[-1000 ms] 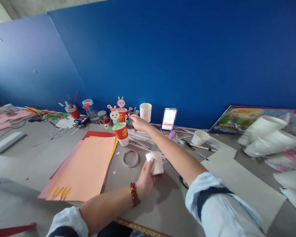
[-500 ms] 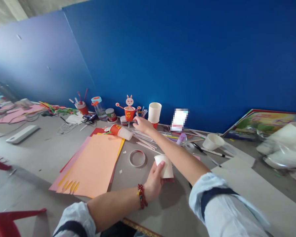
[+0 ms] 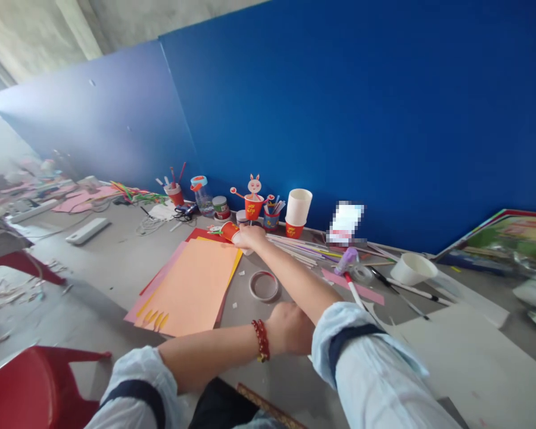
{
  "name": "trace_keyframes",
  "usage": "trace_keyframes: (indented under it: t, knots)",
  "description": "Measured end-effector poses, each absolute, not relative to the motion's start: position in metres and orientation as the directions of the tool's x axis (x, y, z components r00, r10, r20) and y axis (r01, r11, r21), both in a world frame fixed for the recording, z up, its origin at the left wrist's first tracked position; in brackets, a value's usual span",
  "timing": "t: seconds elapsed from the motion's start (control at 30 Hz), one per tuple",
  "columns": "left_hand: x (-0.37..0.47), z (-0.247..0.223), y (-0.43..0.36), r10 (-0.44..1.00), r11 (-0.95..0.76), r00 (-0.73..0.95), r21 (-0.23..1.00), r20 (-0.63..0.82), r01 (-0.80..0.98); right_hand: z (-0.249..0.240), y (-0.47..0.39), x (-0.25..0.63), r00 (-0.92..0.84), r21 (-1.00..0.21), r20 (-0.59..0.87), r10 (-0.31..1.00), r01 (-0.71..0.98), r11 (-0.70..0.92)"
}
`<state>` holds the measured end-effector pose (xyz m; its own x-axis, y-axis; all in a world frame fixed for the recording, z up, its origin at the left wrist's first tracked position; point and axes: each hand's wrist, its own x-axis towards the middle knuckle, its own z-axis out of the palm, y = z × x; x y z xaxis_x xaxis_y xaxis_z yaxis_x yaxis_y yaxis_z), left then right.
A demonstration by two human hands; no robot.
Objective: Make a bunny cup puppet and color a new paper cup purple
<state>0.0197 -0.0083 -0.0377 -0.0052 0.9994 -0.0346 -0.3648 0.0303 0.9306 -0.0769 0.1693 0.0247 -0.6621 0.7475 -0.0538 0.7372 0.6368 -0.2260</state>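
Note:
My right hand (image 3: 251, 237) reaches forward across my left hand, fingers closed round the white end of a lying cup whose red part (image 3: 229, 230) shows at its left. My left hand (image 3: 289, 328) is low in the middle, blurred and partly behind my right forearm. Its fingers and anything in them are hidden. Behind my right hand, a rabbit figure (image 3: 254, 186) with two arms rises from an upright red cup (image 3: 253, 208). White cups (image 3: 299, 206) stand stacked on another red cup (image 3: 293, 230). Peach paper (image 3: 192, 286) lies left of a tape roll (image 3: 263, 286).
White and coloured sticks (image 3: 295, 247) lie behind my right forearm. To the right are a purple glue stick (image 3: 347, 261), an open white cup (image 3: 413, 269), pens and white paper (image 3: 482, 351). A red stool (image 3: 36, 381) is at the lower left.
My right hand has moved from near the upright rabbit cup to the lying cup. My left hand has turned, and its white cup is no longer visible. The view has shifted left.

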Motion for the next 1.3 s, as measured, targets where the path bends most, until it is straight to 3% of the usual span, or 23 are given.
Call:
trace_keyframes:
  t: [0.1, 0.2, 0.43, 0.57, 0.67, 0.73, 0.83, 0.93, 1.3]
  knots:
    - [0.003, -0.029, -0.014, 0.977, -0.172, 0.126, 0.985, 0.171, -0.008, 0.019, 0.170, -0.071, -0.676, -0.253, -0.003, 0.737, 0.714, 0.653]
    - [-0.008, -0.020, -0.021, 0.937, -0.307, 0.242, 0.924, 0.252, 0.227, 0.016, 0.168, -0.055, -0.681, -0.299, 0.077, 0.728, 0.681, 0.669]
    - [-0.032, -0.026, -0.039, 0.942, -0.291, 0.216, 0.947, 0.258, 0.137, 0.012, 0.149, -0.001, -0.632, -0.431, 0.301, 0.715, 0.578, 0.692]
    - [-0.041, -0.032, -0.044, 0.963, -0.199, 0.203, 0.976, 0.178, 0.088, 0.002, 0.137, 0.019, -0.568, -0.507, 0.338, 0.750, 0.562, 0.654]
    - [-0.051, -0.025, -0.047, 0.956, -0.227, 0.214, 0.968, 0.201, 0.107, -0.006, 0.130, 0.027, -0.525, -0.551, 0.348, 0.777, 0.556, 0.622]
    - [-0.063, -0.018, -0.045, 0.968, -0.241, 0.104, 0.964, 0.230, 0.110, -0.008, 0.128, 0.029, -0.502, -0.574, 0.355, 0.789, 0.549, 0.608]
    - [-0.085, -0.008, -0.025, 0.923, -0.271, -0.270, 0.962, 0.273, 0.047, -0.008, 0.126, 0.030, -0.493, -0.600, 0.366, 0.789, 0.523, 0.605]
    - [-0.102, -0.001, 0.012, 0.863, -0.258, -0.432, 0.964, 0.262, 0.070, -0.008, 0.125, 0.029, -0.522, -0.628, 0.387, 0.760, 0.454, 0.632]
    - [-0.127, -0.017, 0.079, 0.937, -0.238, -0.278, 0.969, 0.213, -0.060, -0.015, 0.141, 0.033, -0.600, -0.690, 0.349, 0.720, 0.356, 0.631]
